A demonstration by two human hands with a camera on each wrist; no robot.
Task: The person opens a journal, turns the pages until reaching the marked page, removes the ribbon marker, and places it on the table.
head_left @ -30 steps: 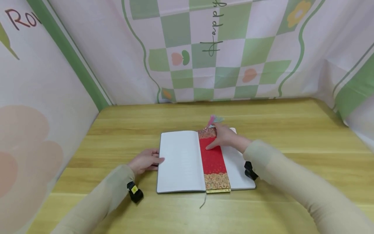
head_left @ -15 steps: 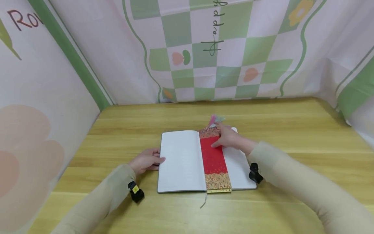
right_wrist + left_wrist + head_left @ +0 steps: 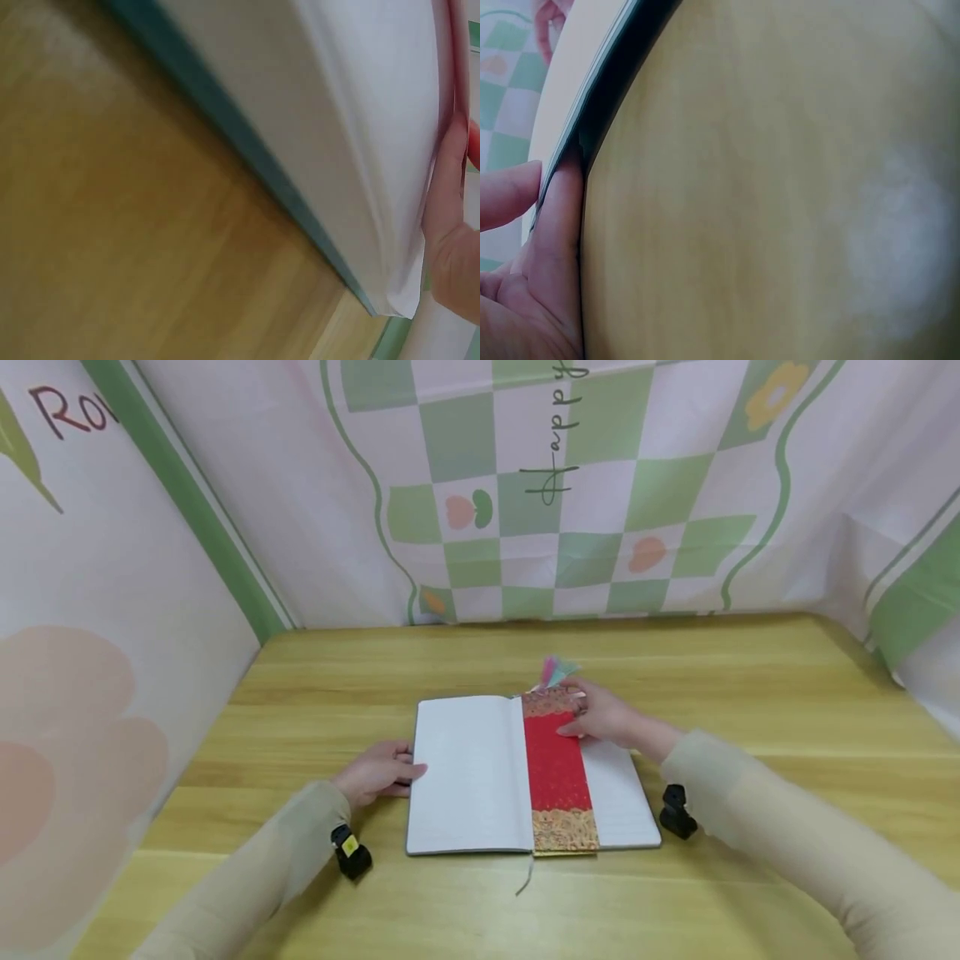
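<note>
An open notebook [image 3: 468, 777] with blank white pages and a dark cover lies on the table. My left hand [image 3: 378, 772] pinches its left edge, thumb on the page; in the left wrist view a finger [image 3: 559, 202] lies under the dark cover. Along the right page lies a long red strip with gold patterned ends [image 3: 555, 760]. My right hand [image 3: 603, 714] pinches its upper right edge, thumb on the front; in the right wrist view a finger [image 3: 448, 172] is behind the red sheet. Pink and teal tassels [image 3: 557, 670] stick out above the strip.
A thin grey ribbon [image 3: 525, 877] trails from the notebook's bottom onto the wooden table [image 3: 315, 710]. A narrow gold edge [image 3: 564, 854] shows under the strip's lower end. A printed curtain [image 3: 525, 552] hangs behind the table.
My right hand has moved right along with the red strip, which has shifted slightly right from the notebook's fold. My left hand stays on the left edge.
</note>
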